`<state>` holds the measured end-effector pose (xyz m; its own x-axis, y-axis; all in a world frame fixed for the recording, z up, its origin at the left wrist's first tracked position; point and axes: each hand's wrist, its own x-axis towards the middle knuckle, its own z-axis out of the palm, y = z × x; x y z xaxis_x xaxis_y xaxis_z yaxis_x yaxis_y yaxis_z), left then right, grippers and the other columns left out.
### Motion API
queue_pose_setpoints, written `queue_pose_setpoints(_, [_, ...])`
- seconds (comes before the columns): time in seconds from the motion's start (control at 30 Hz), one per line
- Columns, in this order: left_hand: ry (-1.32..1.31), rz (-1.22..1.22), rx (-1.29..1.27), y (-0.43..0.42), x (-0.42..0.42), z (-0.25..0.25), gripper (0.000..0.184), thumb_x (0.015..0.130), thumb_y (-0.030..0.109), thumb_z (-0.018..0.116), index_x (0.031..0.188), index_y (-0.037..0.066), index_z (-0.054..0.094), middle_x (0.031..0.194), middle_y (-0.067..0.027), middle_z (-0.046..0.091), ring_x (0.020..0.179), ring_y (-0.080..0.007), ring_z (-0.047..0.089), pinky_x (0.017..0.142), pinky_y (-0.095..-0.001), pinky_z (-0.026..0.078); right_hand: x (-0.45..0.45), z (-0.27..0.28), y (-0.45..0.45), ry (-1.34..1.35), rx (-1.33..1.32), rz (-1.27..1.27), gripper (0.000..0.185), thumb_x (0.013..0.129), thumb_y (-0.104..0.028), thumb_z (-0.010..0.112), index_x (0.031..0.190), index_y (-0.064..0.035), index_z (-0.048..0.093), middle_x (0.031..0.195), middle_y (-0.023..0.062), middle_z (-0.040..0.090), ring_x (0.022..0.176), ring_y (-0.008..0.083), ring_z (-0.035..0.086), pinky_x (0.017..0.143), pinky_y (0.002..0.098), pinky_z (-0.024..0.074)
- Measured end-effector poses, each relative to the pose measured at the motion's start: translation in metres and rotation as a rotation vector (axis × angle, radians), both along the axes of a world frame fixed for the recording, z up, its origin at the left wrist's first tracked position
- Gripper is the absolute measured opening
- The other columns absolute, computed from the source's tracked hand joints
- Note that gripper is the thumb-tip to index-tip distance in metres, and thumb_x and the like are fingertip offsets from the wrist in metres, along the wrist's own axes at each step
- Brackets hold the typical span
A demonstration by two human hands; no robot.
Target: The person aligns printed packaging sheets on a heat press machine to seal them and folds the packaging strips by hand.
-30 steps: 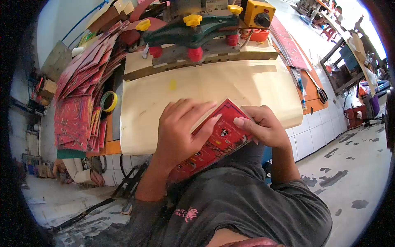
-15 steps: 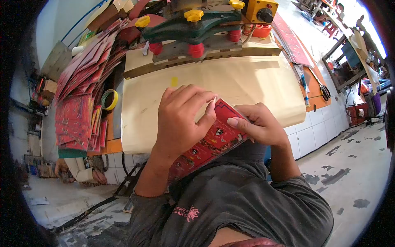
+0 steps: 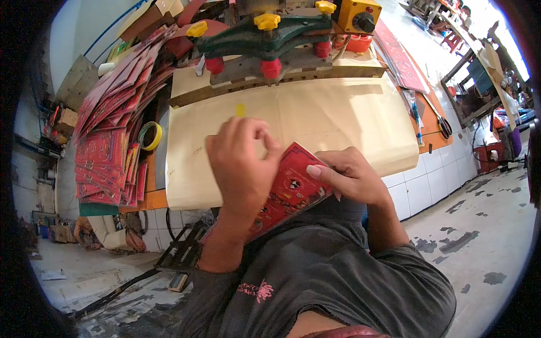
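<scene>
My right hand [image 3: 352, 174] grips a red printed packet [image 3: 290, 188] by its right edge, thumb on top and fingers beneath. The packet is tilted in front of my body, its upper corner over the cream sheet's [image 3: 338, 121] near edge. My left hand [image 3: 242, 163] is raised at the packet's left side, fingers curled and thumb near the forefinger; what lies between them, if anything, is too small to make out. Behind my hands stands a green press [image 3: 267, 36] with yellow knobs and red feet on a metal bar.
Many red packets [image 3: 101, 163] are piled at the left, beside a yellow tape roll [image 3: 150, 136]. Scissors [image 3: 444, 127] and long red sheets [image 3: 397, 59] lie at the right. A yellow control box [image 3: 359, 16] stands at the back.
My left hand has moved from the packet's upper corner to the left, its fingers now more curled. My right hand and the packet have shifted slightly left.
</scene>
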<state>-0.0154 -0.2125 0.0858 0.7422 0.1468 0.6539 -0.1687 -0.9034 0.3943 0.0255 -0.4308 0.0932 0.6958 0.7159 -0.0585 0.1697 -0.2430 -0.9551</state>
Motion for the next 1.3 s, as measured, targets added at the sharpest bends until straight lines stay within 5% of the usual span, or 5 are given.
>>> queue_pose_setpoints(0.33, [-0.056,0.463,-0.17,0.122,-0.066,-0.024,0.017,0.084,0.0,0.068,0.101,0.001,0.069,0.088,-0.0073,0.067,0.073,-0.0182,0.06,0.07,-0.0325,0.052,0.024,-0.028,-0.09,-0.053,0.295,-0.48,0.029,0.1,-0.028,0.069,0.093,0.0003,0.073,0.08,-0.0005,0.067,0.074,0.0079,0.059,0.066,0.0251,0.0455])
queue_pose_setpoints(0.47, [-0.101,0.73,-0.096,0.205,-0.125,-0.034,0.015,0.092,0.006,0.067,0.105,0.002,0.071,0.095,-0.0078,0.071,0.082,-0.02,0.067,0.073,-0.0331,0.054,0.072,-0.053,-0.182,0.03,0.64,-0.631,0.042,0.106,-0.024,0.061,0.137,0.004,0.06,0.128,0.0127,0.068,0.116,0.0184,0.066,0.101,0.0329,0.0514])
queue_pose_setpoints(0.97, [0.275,1.502,0.19,0.53,-0.328,-0.122,0.036,0.097,0.036,0.067,0.107,0.002,0.073,0.102,-0.0147,0.077,0.092,-0.038,0.072,0.078,-0.0474,0.054,0.137,-0.077,-0.433,0.117,0.905,-0.898,0.037,0.106,-0.025,0.061,0.136,-0.0033,0.06,0.135,0.013,0.066,0.12,0.0254,0.067,0.097,0.0393,0.0609])
queue_pose_setpoints(1.2, [0.088,0.989,0.072,0.439,-0.294,-0.092,0.031,0.1,0.028,0.066,0.105,-0.001,0.072,0.087,-0.0163,0.073,0.08,-0.0337,0.067,0.077,-0.0445,0.053,0.128,-0.084,-0.461,0.148,0.897,-0.957,0.041,0.107,-0.028,0.058,0.14,-0.0028,0.058,0.138,0.0135,0.065,0.123,0.0268,0.065,0.106,0.0436,0.0557])
queue_pose_setpoints(1.3, [0.08,0.621,-0.117,0.371,-0.266,-0.077,0.024,0.106,0.025,0.059,0.108,0.004,0.071,0.082,-0.0008,0.062,0.067,-0.0121,0.052,0.061,-0.0306,0.042,0.133,-0.098,-0.455,0.154,0.908,-0.946,0.039,0.107,-0.028,0.06,0.138,-0.004,0.06,0.134,0.0122,0.068,0.118,0.0235,0.068,0.102,0.0409,0.0574])
